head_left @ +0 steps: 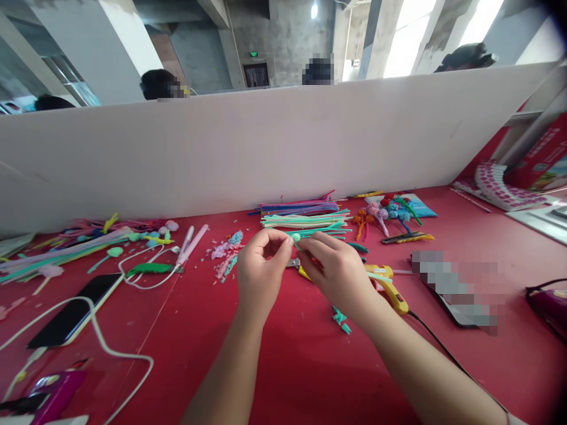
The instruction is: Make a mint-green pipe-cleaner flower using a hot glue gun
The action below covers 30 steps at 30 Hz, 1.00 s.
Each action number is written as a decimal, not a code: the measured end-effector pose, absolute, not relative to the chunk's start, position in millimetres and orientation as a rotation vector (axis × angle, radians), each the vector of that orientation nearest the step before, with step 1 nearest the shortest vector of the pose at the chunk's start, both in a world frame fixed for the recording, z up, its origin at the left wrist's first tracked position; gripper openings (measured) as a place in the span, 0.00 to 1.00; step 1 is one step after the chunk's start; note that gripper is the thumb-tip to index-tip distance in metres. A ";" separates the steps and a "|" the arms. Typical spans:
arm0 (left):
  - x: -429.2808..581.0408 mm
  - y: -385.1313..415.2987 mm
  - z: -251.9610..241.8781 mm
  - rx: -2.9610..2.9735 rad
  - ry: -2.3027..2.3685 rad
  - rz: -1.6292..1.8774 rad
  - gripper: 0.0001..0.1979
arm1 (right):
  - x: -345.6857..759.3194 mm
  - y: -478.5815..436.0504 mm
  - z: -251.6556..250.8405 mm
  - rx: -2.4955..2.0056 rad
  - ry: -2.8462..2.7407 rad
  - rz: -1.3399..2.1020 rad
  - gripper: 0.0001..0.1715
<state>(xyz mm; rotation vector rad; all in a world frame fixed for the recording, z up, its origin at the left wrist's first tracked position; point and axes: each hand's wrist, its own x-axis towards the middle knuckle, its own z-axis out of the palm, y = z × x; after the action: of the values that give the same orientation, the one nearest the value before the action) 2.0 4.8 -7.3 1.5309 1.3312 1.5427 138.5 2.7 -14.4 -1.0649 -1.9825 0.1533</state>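
I have a small pale green piece (296, 237) pinched at the very tips of both my hands, held up over the red table (292, 366). What shows of it is a rounded blob, too small and too covered by my fingers for me to tell its long axis or which way it points. It sits just past the thumb and forefinger of my left hand (262, 265), off to their right, and just left of the fingertips of my right hand (339, 271), so it fills the little space between the two. My left thumb and forefinger are clamped on it, and my right fingertips close on it from the other side. Beyond my fingertips lies a bundle of fuzzy sticks (305, 222), running crosswise to me. Left of my left hand is a pile of pink and blue fluff (227, 251). Partly behind my right hand, and sticking out to its right, is a yellow glue gun (396, 297). Nearer to me, below that hand, lie some twisted green scraps (340, 319).
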 end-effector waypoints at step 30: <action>-10.7 1.1 6.1 1.275 1.034 1.292 0.04 | 141.0 -1.7 -7.0 -1.027 -1.817 0.499 0.08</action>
<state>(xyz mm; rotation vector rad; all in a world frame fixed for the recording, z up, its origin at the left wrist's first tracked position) -10.7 1.1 6.1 1.2747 1.0337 1.2917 141.0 -1.7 -7.0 -1.0272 -1.8168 0.4989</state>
